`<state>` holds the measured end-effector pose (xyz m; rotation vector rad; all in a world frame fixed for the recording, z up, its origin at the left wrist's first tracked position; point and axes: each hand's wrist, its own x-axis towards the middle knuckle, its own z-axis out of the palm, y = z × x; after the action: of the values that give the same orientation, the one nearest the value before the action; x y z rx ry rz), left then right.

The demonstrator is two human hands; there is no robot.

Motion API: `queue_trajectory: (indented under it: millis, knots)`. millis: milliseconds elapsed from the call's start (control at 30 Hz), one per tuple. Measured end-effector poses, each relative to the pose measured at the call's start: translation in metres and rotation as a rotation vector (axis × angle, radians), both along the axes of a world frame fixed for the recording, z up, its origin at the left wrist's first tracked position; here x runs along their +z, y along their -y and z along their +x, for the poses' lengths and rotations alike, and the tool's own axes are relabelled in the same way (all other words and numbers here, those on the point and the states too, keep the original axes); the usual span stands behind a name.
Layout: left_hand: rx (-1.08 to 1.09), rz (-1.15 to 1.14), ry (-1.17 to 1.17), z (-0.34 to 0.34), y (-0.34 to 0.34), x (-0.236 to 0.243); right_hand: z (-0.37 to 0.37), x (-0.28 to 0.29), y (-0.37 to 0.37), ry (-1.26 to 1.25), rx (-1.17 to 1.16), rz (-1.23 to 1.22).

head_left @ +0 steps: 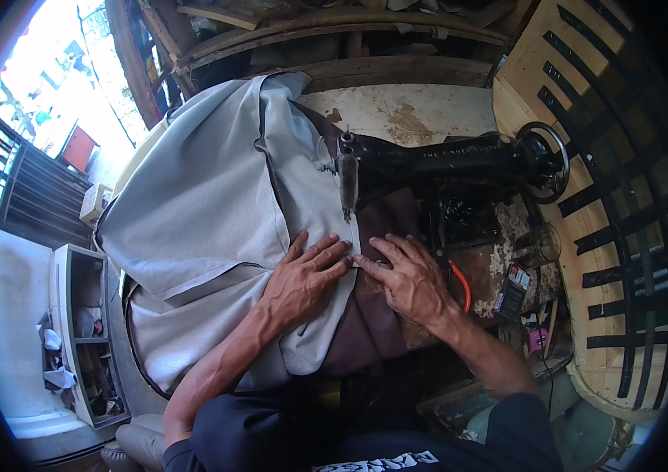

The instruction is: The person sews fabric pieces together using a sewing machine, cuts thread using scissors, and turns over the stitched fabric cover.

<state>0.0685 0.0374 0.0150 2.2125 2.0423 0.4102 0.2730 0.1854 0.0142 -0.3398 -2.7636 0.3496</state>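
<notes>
A black sewing machine (452, 167) stands over a large pale grey fabric (176, 197) with dark edges, which is heaped to its left with dark maroon material (365, 322) beside and beneath it. My left hand (302, 279) lies on the grey fabric with fingers apart, just below the needle end. My right hand (408, 283) rests with fingers spread at the seam between grey and maroon, its index finger near the grey edge. The fabric directly under both hands is hidden.
An orange-handled tool (463, 287), a glass jar (542, 244) and a small pack (513, 289) lie right of my right hand. A wooden frame with black straps (609, 315) stands at right, wooden framing (349, 63) behind, a white cabinet (66, 307) and a bright opening at left.
</notes>
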Motion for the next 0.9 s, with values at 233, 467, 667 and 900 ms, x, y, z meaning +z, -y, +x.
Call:
queue_trajectory:
  millis: [233,467,667,900]
  knots:
    - [0.02,0.039,0.025,-0.006,-0.009,-0.007,-0.007,0.0,-0.007,0.044,-0.028,-0.021]
    - [0.035,0.045,0.048,-0.014,-0.016,-0.006,-0.013,-0.002,-0.014,0.085,-0.022,-0.036]
    - [-0.002,0.061,0.099,-0.027,-0.023,-0.005,-0.014,-0.003,-0.016,0.071,-0.038,-0.037]
    - [0.022,0.238,0.086,-0.022,-0.034,-0.007,-0.01,-0.011,-0.017,-0.041,-0.003,-0.027]
